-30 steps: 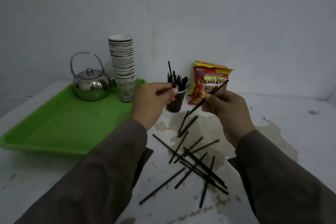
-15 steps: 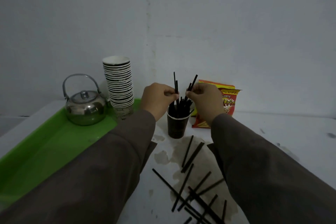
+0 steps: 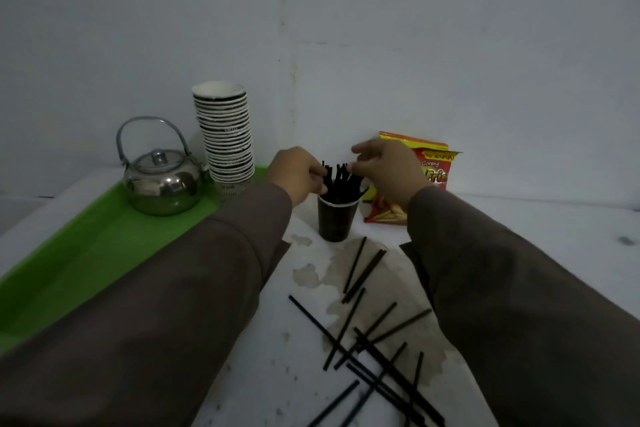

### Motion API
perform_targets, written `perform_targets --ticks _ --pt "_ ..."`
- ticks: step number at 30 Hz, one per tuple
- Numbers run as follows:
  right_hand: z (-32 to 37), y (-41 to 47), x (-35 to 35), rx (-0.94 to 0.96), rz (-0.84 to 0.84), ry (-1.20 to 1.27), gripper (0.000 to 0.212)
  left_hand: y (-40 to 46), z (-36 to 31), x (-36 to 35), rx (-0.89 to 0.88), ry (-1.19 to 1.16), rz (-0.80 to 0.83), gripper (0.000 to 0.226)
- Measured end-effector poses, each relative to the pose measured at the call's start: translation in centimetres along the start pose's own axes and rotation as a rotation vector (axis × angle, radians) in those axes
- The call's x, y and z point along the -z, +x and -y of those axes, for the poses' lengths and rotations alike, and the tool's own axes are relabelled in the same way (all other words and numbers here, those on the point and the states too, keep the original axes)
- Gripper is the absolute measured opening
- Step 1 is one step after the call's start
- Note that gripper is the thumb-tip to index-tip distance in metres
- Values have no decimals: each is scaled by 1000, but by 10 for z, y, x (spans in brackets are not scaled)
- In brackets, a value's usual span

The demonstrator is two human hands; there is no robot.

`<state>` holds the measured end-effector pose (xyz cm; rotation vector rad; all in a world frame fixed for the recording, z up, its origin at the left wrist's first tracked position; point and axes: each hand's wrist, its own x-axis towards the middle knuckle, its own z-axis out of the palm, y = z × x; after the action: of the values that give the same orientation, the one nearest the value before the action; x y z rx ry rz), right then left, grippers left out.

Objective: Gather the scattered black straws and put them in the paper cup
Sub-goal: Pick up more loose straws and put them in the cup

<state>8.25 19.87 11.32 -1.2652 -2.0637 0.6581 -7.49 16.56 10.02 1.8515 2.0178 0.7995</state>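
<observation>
In the paper cup (image 3: pixel 337 218), straws (image 3: pixel 337 180) stand upright; both hands' fingers touch them, grip unclear.

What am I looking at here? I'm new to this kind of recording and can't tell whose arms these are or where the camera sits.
There is no machine here. The camera is worn on a person's head and looks forward and down, so the two sleeved arms are that person's own. The left hand and the right hand meet over a dark paper cup on a white table. The cup already holds a bunch of black straws, and both hands seem to touch their tops; whether the fingers are actually gripping any is hard to tell. More loose straws lie scattered on the table nearer the person. On the left, a green tray carries a metal kettle and a stack of cups. A red snack bag stands behind the right hand.
</observation>
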Motion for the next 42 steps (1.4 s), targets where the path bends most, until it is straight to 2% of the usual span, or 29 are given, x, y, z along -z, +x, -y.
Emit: perform_targets --ticks 4,7,8,10,12,14,16,20,22,25,27,32,37,42 --pt "-6 -25 14 41 -189 96 19 -12 3 4 -46 -12 -116 43" --pt "-24 -55 7 51 -302 129 4 -31 6 -4 -73 -73 -261 39" --pt "-32 -64 1 51 -268 106 6 -40 7 -9 -86 -94 -317 35" --pt "-49 -80 -12 68 -81 -11 9 -60 8 -20 -118 -133 -409 29" --pt "-65 -90 -24 108 153 -232 19 -79 6 -33 -152 -168 -462 24" --pt "-75 -91 -32 203 314 -458 31 -93 5 -47 -200 -192 -474 22" --pt "-79 -89 -34 320 367 -571 34 -100 5 -58 -249 -198 -444 22" --pt "-82 -83 -31 549 369 -811 28 -99 7 -67 -266 -234 -323 21" --pt "-81 -83 -29 632 365 -878 22 -95 9 -70 -216 -269 -248 19" --pt "-79 -83 -27 706 392 -949 20 -87 13 -75 -92 -265 -42 15" --pt "-76 -83 -27 708 437 -996 24 -82 14 -77 -46 -232 48 15" --pt "-66 -81 -26 685 518 -1054 27 -75 12 -78 14 -212 103 15" --pt "-65 -91 -1 607 411 -919 20 -71 9 -83 27 -154 160 19" --pt "-74 -123 25 428 317 -700 14 -62 -8 -97 51 68 143 16"
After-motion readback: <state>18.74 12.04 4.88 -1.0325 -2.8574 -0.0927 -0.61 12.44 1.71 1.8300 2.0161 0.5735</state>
